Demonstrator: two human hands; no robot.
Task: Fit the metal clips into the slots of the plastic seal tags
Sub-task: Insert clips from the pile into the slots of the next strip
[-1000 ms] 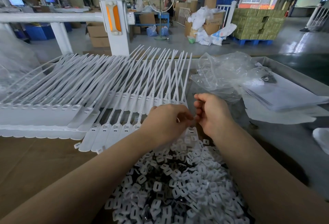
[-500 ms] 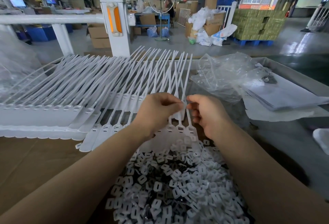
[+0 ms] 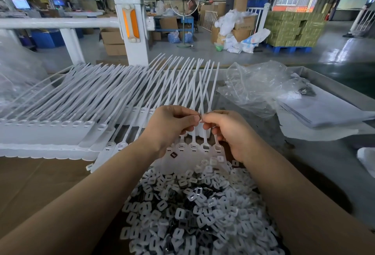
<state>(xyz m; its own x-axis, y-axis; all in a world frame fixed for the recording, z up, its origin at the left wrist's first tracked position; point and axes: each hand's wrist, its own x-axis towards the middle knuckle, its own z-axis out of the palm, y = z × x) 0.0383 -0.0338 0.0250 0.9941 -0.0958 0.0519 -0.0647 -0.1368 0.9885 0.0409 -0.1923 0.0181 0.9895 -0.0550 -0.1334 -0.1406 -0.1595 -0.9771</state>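
Pinched between the fingertips of both hands is one small piece, too tiny to tell whether it is a metal clip or a plastic part; the left hand and the right hand meet thumb to thumb, fingers curled, just above the row of long white plastic seal tags. These tags lie side by side on the grey metal table, their long axes running away from the person, thin tails pointing toward the far edge and fanning slightly, flat slotted heads pointing back toward the person. More white tags stand packed in a block to the left, tails slanting up and to the right. Near the person, under the forearms, lies a heap of small square white and dark clips, partly on brown cardboard. Crumpled clear plastic bags sit to the right, beside a stack of flat white sheets.
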